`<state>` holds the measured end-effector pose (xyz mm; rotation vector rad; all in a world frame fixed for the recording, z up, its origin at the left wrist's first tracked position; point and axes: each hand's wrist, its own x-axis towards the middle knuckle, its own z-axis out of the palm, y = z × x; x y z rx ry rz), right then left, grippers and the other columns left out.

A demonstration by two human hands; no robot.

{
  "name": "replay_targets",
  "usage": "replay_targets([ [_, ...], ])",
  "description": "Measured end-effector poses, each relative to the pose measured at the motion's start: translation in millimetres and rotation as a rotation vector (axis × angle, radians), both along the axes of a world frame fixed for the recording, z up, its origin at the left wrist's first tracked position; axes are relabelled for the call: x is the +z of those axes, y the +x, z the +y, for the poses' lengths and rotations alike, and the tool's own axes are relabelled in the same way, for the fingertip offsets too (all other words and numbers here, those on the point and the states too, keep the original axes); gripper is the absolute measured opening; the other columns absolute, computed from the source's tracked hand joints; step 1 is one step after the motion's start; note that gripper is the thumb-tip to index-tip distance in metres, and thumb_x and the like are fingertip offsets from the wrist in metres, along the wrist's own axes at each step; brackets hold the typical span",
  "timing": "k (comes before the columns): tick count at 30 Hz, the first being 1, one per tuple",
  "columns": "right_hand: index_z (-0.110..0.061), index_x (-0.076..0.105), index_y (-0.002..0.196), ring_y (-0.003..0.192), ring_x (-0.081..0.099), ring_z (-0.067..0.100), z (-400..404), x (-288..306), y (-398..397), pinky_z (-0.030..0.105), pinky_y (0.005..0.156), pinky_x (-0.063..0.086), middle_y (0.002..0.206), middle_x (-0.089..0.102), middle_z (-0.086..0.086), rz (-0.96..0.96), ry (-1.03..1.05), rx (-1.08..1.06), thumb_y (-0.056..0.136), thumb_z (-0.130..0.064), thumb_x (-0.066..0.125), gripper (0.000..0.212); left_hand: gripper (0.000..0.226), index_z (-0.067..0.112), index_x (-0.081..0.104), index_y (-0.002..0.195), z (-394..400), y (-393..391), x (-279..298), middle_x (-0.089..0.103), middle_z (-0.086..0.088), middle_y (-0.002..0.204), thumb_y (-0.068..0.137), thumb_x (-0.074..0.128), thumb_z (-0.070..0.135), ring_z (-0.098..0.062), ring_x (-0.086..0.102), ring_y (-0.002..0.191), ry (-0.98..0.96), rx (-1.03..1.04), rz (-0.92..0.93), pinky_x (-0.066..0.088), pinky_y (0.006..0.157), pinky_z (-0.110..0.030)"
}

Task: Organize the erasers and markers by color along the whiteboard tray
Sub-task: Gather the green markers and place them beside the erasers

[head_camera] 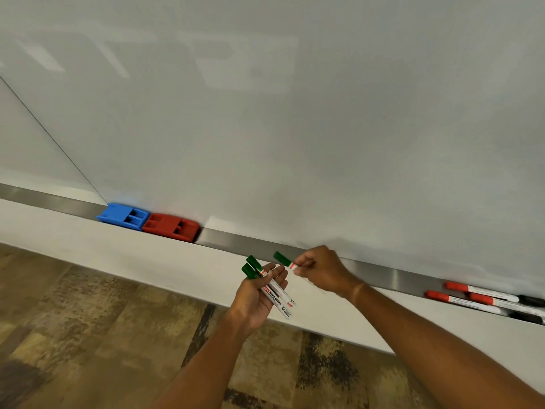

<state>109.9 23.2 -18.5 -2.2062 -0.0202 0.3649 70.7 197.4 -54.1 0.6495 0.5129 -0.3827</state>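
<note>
Palm-up, my left hand (259, 293) is cradling two green-capped markers (269, 286), fingers curled loosely around them; one barrel is reading "WHITE BOARD". Just beside it, my right hand (320, 271) is pinching a third green marker (283, 259) above the metal tray (383, 274). Along the tray, a blue eraser (124, 216) is touching a red eraser (171, 227) at left; red markers (472, 293) and black markers (530, 301) are lying far right.

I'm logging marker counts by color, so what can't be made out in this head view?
- Third green marker: barrel hidden inside the right hand.
- Two green markers in the left hand: label print too small.
- Red markers on the tray: pile cut off by the right edge, count uncertain.
</note>
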Motion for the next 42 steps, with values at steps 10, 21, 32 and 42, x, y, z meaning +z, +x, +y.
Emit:
replay_targets([
  [10,-0.012,0.074,0.093,0.077,0.070,0.005,51.2,-7.5,-7.5,0.017,0.072,0.054,0.088,0.075,0.001,0.026,0.181,0.058,0.077,-0.012,0.078,0.016,0.036,-0.007,0.055,0.121,11.2,-11.8,10.6,0.068,-0.017,0.091,0.086,0.048,-0.002,-0.019,0.068,0.071,0.018,0.016,-0.045,0.055,0.068,-0.033],
  [21,-0.012,0.073,0.103,0.089,0.071,0.007,76.3,0.3,-1.3,0.028,0.086,0.056,0.097,0.075,0.001,0.048,0.216,0.266,0.078,-0.014,0.077,0.025,0.025,-0.003,0.055,0.116,32.1,-17.8,15.9,0.061,-0.025,0.115,0.094,0.047,0.007,-0.021,0.068,0.072,-0.036,0.154,-0.090,0.056,0.072,-0.035],
  [32,-0.014,0.075,0.099,0.084,0.072,0.008,126.6,-1.3,18.2,0.033,0.084,0.058,0.094,0.076,0.001,0.040,0.180,0.362,0.076,-0.014,0.079,0.024,0.019,0.002,0.056,0.110,81.7,-10.4,10.1,0.059,-0.027,0.117,0.095,0.045,0.007,-0.027,0.067,0.080,-0.001,0.250,-0.052,0.056,0.077,-0.039],
  [42,-0.009,0.070,0.107,0.097,0.068,0.025,171.9,0.4,76.6,0.034,0.086,0.056,0.107,0.072,0.010,-0.293,-0.301,0.349,0.084,-0.023,0.072,0.027,0.026,0.000,0.057,0.116,136.3,18.4,-0.8,0.066,-0.018,0.119,0.098,0.039,0.005,-0.032,0.058,0.117,0.027,0.265,0.028,0.051,0.086,-0.045],
])
